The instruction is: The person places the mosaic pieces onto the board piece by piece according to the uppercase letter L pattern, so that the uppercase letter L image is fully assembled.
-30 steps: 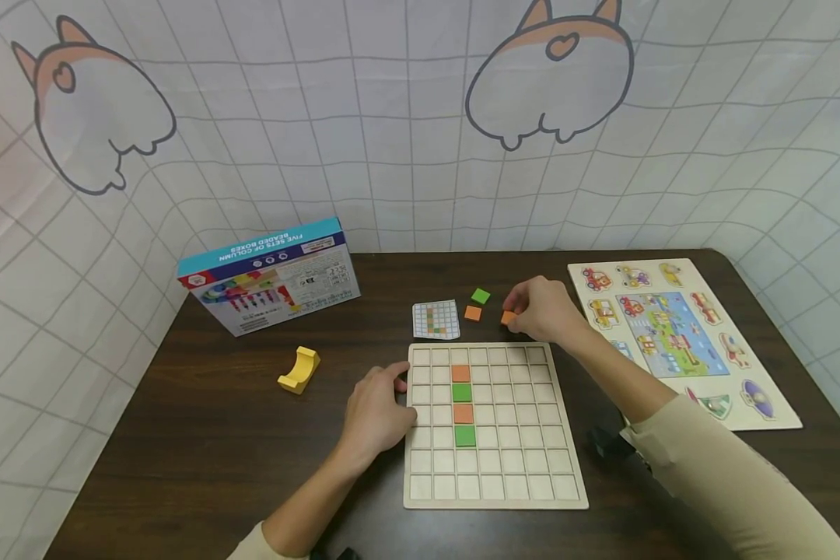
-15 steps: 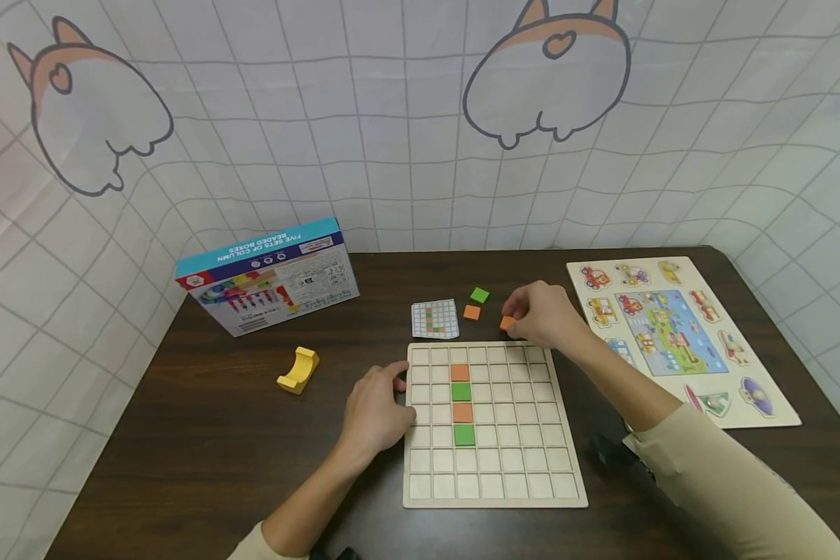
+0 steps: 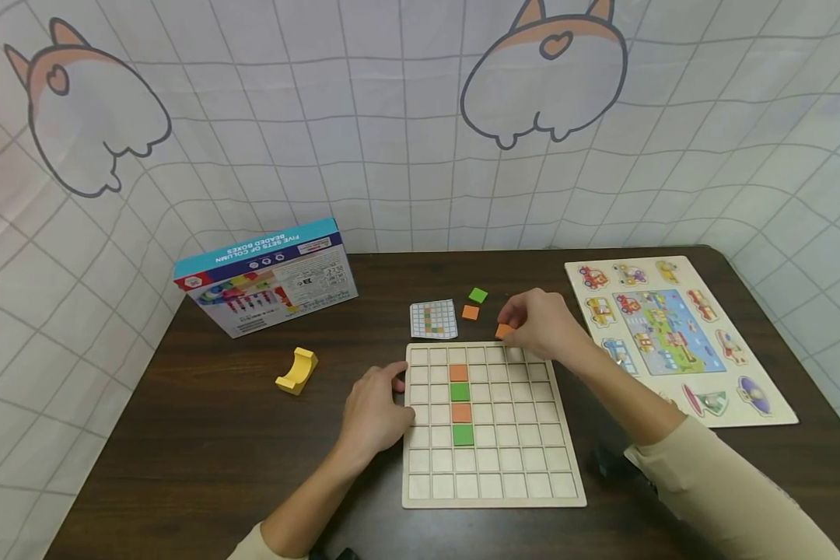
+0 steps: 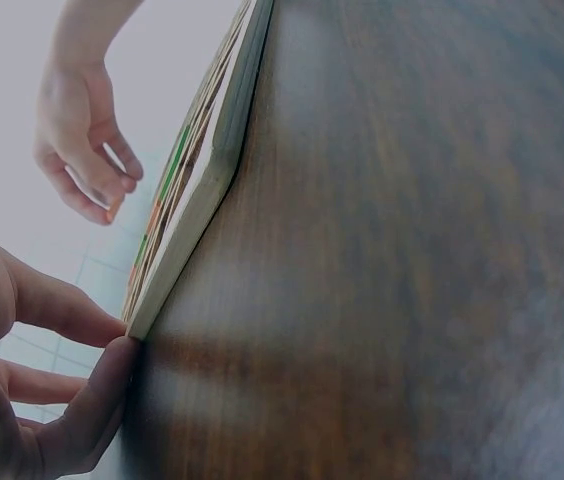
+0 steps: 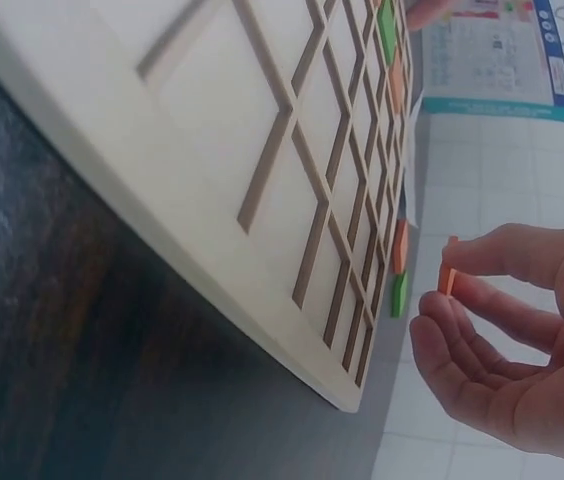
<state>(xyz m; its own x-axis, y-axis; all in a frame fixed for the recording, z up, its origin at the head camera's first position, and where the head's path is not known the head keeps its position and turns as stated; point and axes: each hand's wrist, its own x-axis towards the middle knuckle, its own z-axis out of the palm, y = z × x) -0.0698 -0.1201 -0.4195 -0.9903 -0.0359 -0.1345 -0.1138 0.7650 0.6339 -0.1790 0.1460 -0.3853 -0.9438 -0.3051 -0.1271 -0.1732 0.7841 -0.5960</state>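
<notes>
In the head view, my right hand (image 3: 542,327) pinches a small orange square tile (image 3: 505,331) between thumb and fingertips, just over the far edge of the pale wooden grid board (image 3: 525,459). The right wrist view shows this tile (image 5: 448,266) edge-on, raised off the table. My left hand (image 3: 376,412) touches the board's left edge with thumb and index finger. One column of the grid carries orange and green tiles (image 3: 460,392) in alternation. Beyond the board lie a loose green tile (image 3: 478,295), a loose orange tile (image 3: 470,313) and a pattern card (image 3: 433,320).
A picture puzzle board (image 3: 679,334) lies at the right, close to my right forearm. A yellow curved block (image 3: 297,371) sits left of my left hand. A printed toy box (image 3: 266,278) stands at the back left, before a grid-patterned curtain (image 3: 308,101).
My right hand has lifted the orange tile from the table and moved slightly toward the board with it. The left hand stays at the board's edge.
</notes>
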